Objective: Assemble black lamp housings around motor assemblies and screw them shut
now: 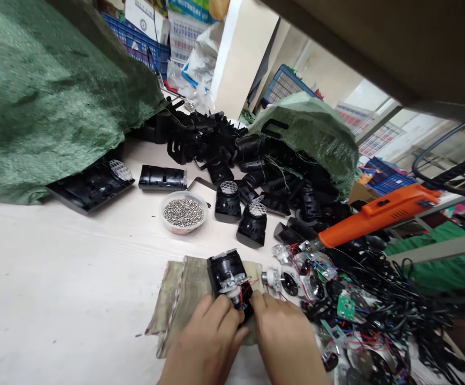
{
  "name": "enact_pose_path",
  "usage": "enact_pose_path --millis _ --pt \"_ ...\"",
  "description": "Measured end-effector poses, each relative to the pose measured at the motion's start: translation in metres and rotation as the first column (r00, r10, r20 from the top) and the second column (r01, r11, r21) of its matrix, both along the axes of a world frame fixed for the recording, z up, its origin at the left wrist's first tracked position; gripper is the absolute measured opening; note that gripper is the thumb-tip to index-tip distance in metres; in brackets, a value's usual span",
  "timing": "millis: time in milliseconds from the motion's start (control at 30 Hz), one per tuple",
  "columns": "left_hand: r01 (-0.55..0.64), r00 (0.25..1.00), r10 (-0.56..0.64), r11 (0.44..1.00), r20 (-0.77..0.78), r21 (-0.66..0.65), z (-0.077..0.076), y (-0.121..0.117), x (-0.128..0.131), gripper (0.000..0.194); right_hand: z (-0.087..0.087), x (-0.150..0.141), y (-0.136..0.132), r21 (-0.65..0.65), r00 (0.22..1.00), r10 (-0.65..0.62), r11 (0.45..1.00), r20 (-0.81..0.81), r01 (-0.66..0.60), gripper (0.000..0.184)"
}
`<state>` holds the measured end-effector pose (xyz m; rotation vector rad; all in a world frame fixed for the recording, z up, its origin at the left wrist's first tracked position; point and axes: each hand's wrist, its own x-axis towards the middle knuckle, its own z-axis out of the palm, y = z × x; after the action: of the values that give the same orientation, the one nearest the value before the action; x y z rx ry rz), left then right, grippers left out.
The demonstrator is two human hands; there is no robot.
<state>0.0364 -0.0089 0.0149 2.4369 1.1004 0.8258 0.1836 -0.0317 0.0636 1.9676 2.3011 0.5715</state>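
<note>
My left hand (204, 345) and my right hand (284, 337) meet low in the middle of the view, both closed on a black plastic housing (227, 272). The housing holds a small motor (235, 292) with red and black wires. It rests on a folded khaki cloth (184, 297) lying on the white table (63, 278). My fingers curl round the near end of the housing, left hand on its left side, right hand on its right.
A clear tub of screws (184, 212) stands behind the cloth. Two black housings (252, 224) and a heap of black parts (224, 141) lie farther back. Green sacks (43, 91) sit left and centre-right. An orange power screwdriver (376, 214) hangs over tangled motors and wires (356, 305).
</note>
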Motion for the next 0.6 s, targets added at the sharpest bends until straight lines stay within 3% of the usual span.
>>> enact_pose_path --millis 167,267,367,467,533,600 --pt "0.075 0.996 -0.073 0.996 0.049 -0.040 0.000 0.004 -0.006 0.014 -0.001 0.011 -0.018 -0.025 0.993 0.120 0.992 0.013 -0.120 0.045" --pt "0.062 0.996 -0.057 0.994 0.068 -0.089 0.001 0.006 -0.009 0.012 -0.002 0.017 -0.025 -0.061 0.980 0.066 0.995 -0.186 -0.079 0.033" --pt "0.106 0.992 -0.096 0.987 0.087 -0.119 0.003 0.008 -0.009 0.012 -0.002 0.015 -0.028 -0.178 0.887 -0.080 0.984 -0.456 -0.002 0.020" --pt "0.149 0.984 -0.137 0.982 0.113 -0.112 0.006 0.011 -0.010 0.011 -0.004 0.004 -0.026 -0.297 0.659 -0.285 0.950 -0.696 0.097 0.026" --pt "0.155 0.982 -0.143 0.983 0.121 -0.094 0.007 0.013 -0.011 0.012 -0.007 -0.002 -0.025 -0.376 0.410 -0.402 0.915 -0.818 0.148 0.033" --pt "0.165 0.980 -0.154 0.983 0.126 -0.076 0.008 0.015 -0.011 0.013 -0.012 -0.008 -0.024 -0.429 0.107 -0.450 0.887 -0.887 0.171 0.037"
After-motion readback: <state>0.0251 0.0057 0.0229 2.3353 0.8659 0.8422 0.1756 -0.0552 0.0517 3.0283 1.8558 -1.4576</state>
